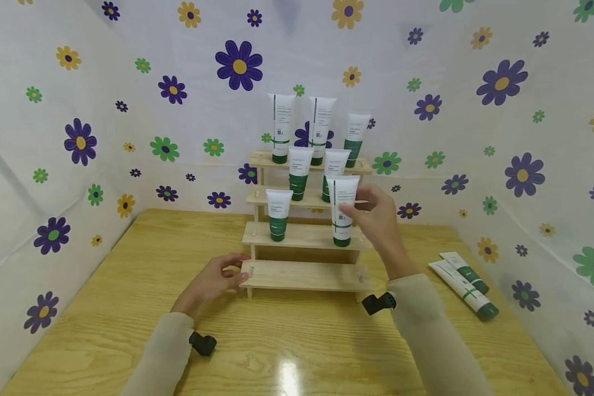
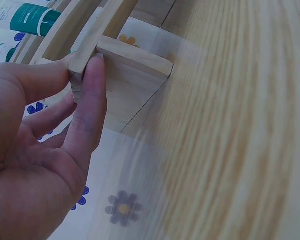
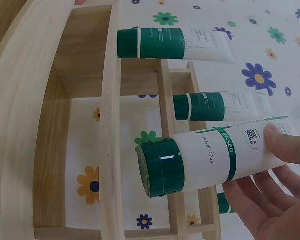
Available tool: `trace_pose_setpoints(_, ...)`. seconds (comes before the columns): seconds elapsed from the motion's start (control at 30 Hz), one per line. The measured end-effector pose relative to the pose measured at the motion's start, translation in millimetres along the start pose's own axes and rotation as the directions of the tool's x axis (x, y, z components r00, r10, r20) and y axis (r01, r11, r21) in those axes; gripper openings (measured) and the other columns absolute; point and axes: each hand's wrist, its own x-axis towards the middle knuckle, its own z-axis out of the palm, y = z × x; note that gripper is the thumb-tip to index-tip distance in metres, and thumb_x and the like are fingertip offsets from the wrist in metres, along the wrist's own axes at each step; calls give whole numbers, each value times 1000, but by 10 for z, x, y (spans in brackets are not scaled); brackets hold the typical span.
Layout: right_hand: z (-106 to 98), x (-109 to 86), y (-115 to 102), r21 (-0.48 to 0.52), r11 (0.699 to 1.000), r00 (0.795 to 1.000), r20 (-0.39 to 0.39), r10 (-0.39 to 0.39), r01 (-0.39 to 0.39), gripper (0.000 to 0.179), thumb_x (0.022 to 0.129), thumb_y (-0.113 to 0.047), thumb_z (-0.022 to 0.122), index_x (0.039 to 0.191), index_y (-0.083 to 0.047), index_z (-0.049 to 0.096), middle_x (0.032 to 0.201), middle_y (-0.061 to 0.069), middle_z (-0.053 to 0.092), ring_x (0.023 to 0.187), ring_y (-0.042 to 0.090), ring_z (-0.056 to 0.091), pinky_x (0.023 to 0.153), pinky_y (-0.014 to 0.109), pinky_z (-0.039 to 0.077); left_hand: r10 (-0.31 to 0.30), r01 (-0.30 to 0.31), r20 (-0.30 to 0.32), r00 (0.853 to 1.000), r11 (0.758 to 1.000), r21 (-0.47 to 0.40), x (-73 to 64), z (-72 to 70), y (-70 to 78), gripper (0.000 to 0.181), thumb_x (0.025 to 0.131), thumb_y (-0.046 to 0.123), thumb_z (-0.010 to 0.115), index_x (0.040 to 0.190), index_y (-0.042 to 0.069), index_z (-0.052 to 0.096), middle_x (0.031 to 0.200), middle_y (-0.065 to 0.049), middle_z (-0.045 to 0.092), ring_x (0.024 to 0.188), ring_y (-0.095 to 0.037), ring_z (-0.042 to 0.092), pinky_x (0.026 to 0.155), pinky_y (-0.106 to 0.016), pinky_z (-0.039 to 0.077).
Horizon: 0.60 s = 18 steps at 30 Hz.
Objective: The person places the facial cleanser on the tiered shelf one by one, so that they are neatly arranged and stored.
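Observation:
My right hand (image 1: 378, 217) grips a white squeeze tube (image 1: 343, 212) with a green cap, upright at the right of the second-lowest step of a wooden tiered stand (image 1: 302, 275). In the right wrist view the tube's cap (image 3: 162, 167) points toward the boards, with the thumb and fingers around its white upper part; whether the cap touches the step I cannot tell. My left hand (image 1: 220, 278) pinches the left end of the lowest board (image 2: 87, 47) between thumb and fingers. To the left on the same step stands a smaller green-and-white tube (image 1: 279, 214).
Two smaller tubes, including one at left (image 1: 300, 173), stand a step higher. On the top step are two tall tubes and a shorter one (image 1: 355, 140). Two more tubes (image 1: 462, 286) lie on the table (image 1: 257, 341) at right. Flower-printed cloth (image 1: 188, 121) encloses the table.

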Motion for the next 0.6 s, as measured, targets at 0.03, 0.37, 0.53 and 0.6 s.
trace_pose_setpoints(0.03,19,6,-4,7,1000,1000,-1,6,-6,42,93,-14,78,130,-3,61,130,19,67,113,38,67,99,51,56,1,-1,1,1000,1000,-2,2,1,0,51,103,14,65,150,4,48,133,-24,54,104,-21,69,88,-38,64)
trace_pose_setpoints(0.37,186,51,-44,59,998,1000,-14,18,-17,42,92,-14,79,128,-3,61,128,17,67,113,36,68,102,49,57,9,-9,2,1000,1000,-2,5,-4,-2,50,103,13,65,149,3,48,132,-24,54,103,-20,69,87,-37,64)
trace_pose_setpoints(0.53,268,70,-33,65,998,1000,-24,12,-11,41,92,-13,79,127,-4,61,127,16,67,112,35,67,102,48,57,4,-4,4,1000,1000,-6,10,-7,-9,50,103,13,65,149,4,49,131,-23,54,103,-20,69,87,-36,64)
trace_pose_setpoints(0.6,292,75,-33,63,998,1000,-26,11,-9,41,92,-13,79,127,-3,61,127,17,67,112,35,68,102,48,57,0,0,2,1000,1000,-5,11,-4,-9,50,103,12,65,149,4,49,131,-24,54,103,-20,69,87,-37,64)
